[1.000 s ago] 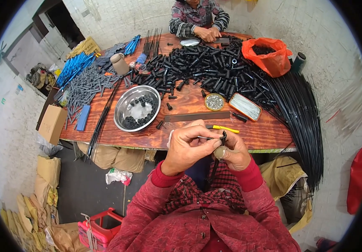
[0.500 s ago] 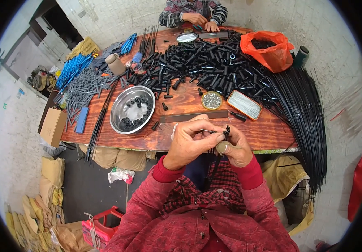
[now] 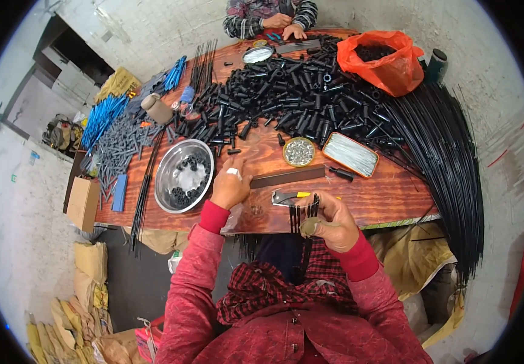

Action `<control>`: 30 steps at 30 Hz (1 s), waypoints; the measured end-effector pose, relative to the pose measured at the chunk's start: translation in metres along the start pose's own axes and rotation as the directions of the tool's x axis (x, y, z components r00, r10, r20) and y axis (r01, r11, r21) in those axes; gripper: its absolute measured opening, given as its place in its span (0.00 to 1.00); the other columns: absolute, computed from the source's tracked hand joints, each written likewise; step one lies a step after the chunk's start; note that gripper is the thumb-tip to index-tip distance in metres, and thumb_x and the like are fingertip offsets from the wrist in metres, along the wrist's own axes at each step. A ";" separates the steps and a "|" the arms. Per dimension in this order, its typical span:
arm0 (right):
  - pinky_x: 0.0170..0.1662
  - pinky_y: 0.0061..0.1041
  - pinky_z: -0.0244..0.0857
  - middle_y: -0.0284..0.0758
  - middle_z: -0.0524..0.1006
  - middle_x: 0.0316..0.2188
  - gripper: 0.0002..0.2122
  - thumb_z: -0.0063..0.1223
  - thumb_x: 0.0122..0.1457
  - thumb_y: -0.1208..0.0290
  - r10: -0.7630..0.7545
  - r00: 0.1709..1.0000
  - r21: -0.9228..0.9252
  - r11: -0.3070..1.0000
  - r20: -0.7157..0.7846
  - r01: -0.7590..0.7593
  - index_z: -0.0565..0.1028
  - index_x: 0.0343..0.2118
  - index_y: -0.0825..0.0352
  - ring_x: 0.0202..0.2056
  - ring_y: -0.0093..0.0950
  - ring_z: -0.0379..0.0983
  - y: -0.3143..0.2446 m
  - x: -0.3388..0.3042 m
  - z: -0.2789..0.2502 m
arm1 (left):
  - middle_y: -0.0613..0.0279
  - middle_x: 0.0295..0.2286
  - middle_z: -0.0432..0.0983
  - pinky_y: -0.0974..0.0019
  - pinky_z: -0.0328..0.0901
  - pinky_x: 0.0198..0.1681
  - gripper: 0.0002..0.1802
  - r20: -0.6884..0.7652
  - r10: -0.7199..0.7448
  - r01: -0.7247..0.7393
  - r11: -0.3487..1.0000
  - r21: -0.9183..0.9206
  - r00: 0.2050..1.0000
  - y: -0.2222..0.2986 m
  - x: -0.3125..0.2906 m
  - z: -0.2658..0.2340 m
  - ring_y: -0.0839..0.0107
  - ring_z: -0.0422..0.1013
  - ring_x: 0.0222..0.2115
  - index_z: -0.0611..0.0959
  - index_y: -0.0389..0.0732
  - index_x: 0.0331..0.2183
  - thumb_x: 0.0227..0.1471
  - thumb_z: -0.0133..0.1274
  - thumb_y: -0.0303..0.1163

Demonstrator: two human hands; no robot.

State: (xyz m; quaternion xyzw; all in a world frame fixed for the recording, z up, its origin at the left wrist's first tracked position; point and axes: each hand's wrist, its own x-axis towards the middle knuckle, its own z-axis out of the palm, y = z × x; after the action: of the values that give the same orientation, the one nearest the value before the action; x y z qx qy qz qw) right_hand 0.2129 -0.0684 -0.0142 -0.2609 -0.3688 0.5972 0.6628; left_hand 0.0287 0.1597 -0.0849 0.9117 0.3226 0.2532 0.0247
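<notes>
My left hand (image 3: 230, 187) reaches over the table between the metal bowl (image 3: 159, 176) and the brown flat bar (image 3: 289, 176). White tape wraps one of its fingers. These fingers look spread, but their tips are partly hidden and I see nothing held in them. Closer to me, my right hand (image 3: 338, 225) is closed on a bundle of thin black rods (image 3: 298, 219), which hang toward my lap. A tan cover sits on its thumb. Just beyond this hand lies a grey tool with a yellow part (image 3: 292, 197).
Black tubular parts (image 3: 298, 100) heap across the table, near an orange bag (image 3: 383, 67). A round tin (image 3: 299, 151) and an oblong tin (image 3: 350, 155) hold small metal pieces. Long black rods (image 3: 444, 164) overhang the right edge. A co-worker's hands (image 3: 286, 24) are opposite.
My left hand has left the right one and moved left and forward to the table. The right hand keeps the rods and has come slightly lower. The grey tool has come into sight.
</notes>
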 end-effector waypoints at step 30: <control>0.42 0.20 0.67 0.33 0.75 0.38 0.22 0.64 0.51 0.66 0.049 0.997 0.013 0.999 -0.062 -0.048 0.69 0.46 0.71 0.37 0.19 0.72 0.002 0.006 -0.032 | 0.52 0.29 0.76 0.55 0.68 0.28 0.12 -0.182 -0.130 0.154 0.980 0.125 0.975 -0.032 0.102 0.054 0.54 0.74 0.27 0.76 0.40 0.36 0.46 0.54 0.30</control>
State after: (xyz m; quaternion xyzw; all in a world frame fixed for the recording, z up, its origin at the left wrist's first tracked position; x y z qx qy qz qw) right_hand 0.2376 -0.0591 -0.0342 -0.2845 -0.3380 0.6067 0.6609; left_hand 0.1035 0.2527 -0.0927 0.8603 0.4049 0.3059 -0.0484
